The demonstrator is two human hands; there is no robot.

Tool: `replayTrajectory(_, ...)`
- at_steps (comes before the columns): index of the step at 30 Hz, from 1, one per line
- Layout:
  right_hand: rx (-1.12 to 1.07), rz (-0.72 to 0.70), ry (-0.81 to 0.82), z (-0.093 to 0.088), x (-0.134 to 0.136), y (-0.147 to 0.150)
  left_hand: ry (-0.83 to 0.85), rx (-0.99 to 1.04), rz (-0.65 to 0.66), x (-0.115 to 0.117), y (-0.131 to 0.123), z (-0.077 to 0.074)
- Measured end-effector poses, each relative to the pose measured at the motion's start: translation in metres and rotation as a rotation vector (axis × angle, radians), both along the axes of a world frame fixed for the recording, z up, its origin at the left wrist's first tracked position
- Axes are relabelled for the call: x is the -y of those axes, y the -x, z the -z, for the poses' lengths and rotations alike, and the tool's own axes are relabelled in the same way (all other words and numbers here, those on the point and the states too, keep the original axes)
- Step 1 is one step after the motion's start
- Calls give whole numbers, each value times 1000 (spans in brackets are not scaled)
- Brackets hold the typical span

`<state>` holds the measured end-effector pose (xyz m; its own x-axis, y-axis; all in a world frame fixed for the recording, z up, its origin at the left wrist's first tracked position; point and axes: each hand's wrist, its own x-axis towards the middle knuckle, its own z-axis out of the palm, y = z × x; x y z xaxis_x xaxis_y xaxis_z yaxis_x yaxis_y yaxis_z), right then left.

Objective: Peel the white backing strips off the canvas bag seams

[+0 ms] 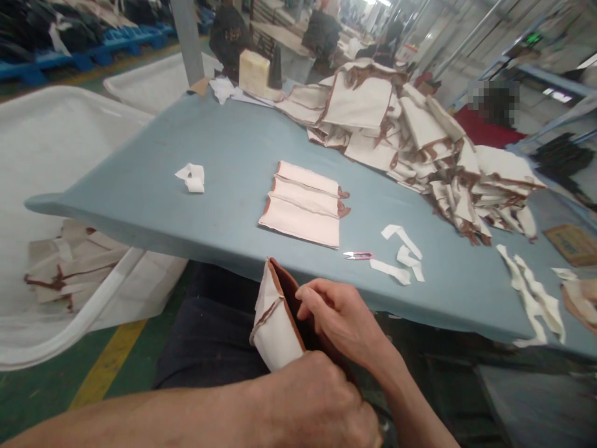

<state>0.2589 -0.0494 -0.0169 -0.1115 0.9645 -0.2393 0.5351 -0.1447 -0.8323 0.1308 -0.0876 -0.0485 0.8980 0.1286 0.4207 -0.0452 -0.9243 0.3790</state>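
Over my lap is a white fabric pouch point(280, 336) with brown trim and a brown inside, tilted and partly open at the top. My left hand point(321, 395) is closed in a fist at its lower end, which hides that part of the cloth. Thumb and bent fingers of my right hand point(338, 314) pinch at the pouch's brown edge; the fingertips are partly hidden. On the table ahead lie flat white fabric pouches point(303, 205) with brown loops. Small thread snips point(358, 256) with pink handles rest near the table edge.
A blue-green cloth-covered table point(224, 218) spans the view. White fabric scraps point(403, 242) lie on it, another scrap point(191, 177) at left. A large heap of white-and-brown pieces point(396, 124) covers the back right. A white bin point(93, 330) at left holds similar pieces.
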Motion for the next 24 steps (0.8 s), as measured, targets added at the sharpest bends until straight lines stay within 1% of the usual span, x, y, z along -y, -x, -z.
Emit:
replayTrajectory(1,63,-67,31,-2,-1,2,4,-3,10,1,-1,1)
replayTrajectory(3,255,-203,51,-4,-6,9,-1,-11,22,3,-3,2)
replayTrajectory(5,458,-323,47,-3,-11,14,-20,-4,32,4,-4,0)
replayTrajectory(6,524,-375,54,-1,-14,16,-26,3,31,4,-5,0)
replayTrajectory(8,556,-456,95,2,-20,16,-19,10,24,5,-7,-1)
replayTrajectory(9,530,-485,127,3,-23,13,-5,13,19,5,-8,-1)
replayTrajectory(11,409,-528,207,2,-26,4,9,26,-20,5,-9,0)
replayTrajectory(14,146,-499,253,-6,-20,-15,-12,118,-135,-4,-4,1)
replayTrajectory(15,68,-464,240,-10,-15,-21,-6,147,-191,-10,0,0)
replayTrajectory(17,-24,-380,150,-16,-1,-31,39,176,-314,-24,10,-2)
replayTrajectory(19,-23,-344,18,-17,12,-35,89,177,-389,-39,23,-5)
replayTrajectory(21,29,-344,-90,-14,20,-34,157,162,-385,-51,32,-7)
replayTrajectory(24,76,-364,-110,-10,20,-28,220,102,-391,-63,40,-9)
